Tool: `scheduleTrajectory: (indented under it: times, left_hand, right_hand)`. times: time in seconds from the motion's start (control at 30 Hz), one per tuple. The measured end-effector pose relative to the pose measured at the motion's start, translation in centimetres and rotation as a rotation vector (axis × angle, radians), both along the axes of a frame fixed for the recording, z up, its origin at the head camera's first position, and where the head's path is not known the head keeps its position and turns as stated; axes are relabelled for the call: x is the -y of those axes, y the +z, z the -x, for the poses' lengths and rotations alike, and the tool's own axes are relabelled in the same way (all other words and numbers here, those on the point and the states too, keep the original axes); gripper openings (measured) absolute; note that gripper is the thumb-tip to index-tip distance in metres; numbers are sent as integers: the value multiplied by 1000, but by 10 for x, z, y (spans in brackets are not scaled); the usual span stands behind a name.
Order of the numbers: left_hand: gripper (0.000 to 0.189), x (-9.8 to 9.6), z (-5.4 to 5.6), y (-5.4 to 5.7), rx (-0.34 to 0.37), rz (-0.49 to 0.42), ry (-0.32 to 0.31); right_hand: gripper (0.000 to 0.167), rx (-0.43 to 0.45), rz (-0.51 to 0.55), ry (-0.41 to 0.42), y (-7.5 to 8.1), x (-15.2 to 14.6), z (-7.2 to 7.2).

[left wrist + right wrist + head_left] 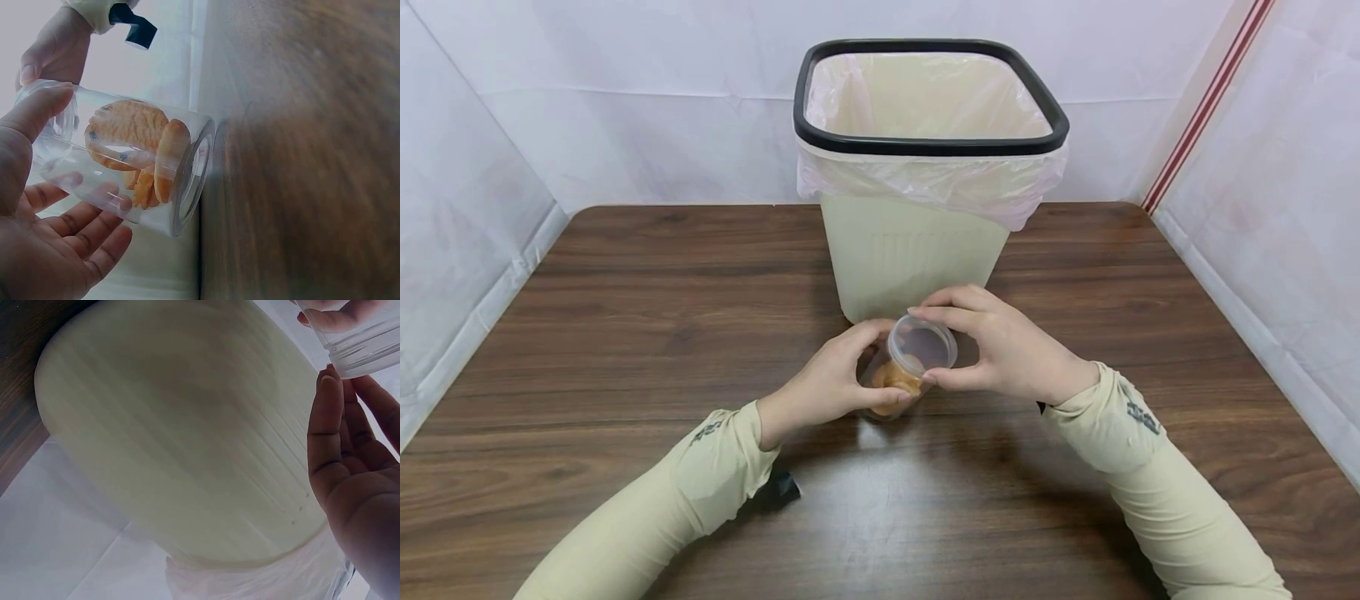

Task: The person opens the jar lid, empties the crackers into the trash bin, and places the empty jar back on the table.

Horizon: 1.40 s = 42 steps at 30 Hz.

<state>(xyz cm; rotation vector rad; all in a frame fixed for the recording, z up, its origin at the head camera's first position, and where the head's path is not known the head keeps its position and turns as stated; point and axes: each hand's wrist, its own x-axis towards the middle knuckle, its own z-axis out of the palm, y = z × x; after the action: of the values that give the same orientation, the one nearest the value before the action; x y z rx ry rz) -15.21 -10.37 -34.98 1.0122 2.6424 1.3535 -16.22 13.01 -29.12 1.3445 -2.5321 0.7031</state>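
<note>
A clear plastic jar [81,150] holds several golden-brown biscuits [128,134] near its base. My left hand [827,379] grips the jar's side, the thumb on one side and the fingers on the other. Around the translucent round lid [928,348] at the jar's mouth, my right hand [992,342] curls its thumb and fingers. In the right wrist view, the right fingertips touch the ridged clear rim [369,359]. The jar's base is at or just above the wooden table [300,187]; whether it touches cannot be told.
Right behind the hands stands a cream bin [913,258] with a black rim [932,147] and a pale pink plastic liner [992,187]. White sheeting [662,108] encloses the table's back and sides.
</note>
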Motion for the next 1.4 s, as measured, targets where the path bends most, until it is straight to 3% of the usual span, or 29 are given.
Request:
scheduleTrajectory:
  times: [0.2,0.43,0.87,1.4]
  left_hand:
    - [65,0,1,-1,-6,-12,-3]
    - [65,0,1,-1,-17,-8,5]
    - [64,0,-1,0,-29,-3,-4]
    - [64,0,-2,0,-28,-10,-3]
  right_hand:
    - [58,21,0,4,0,-1,0]
    - [62,-2,-39,-54,0,1,-3]
    - [64,-192,-33,-198,-6,12,-11]
    - [64,-190,-11,-183,-7,12,-12]
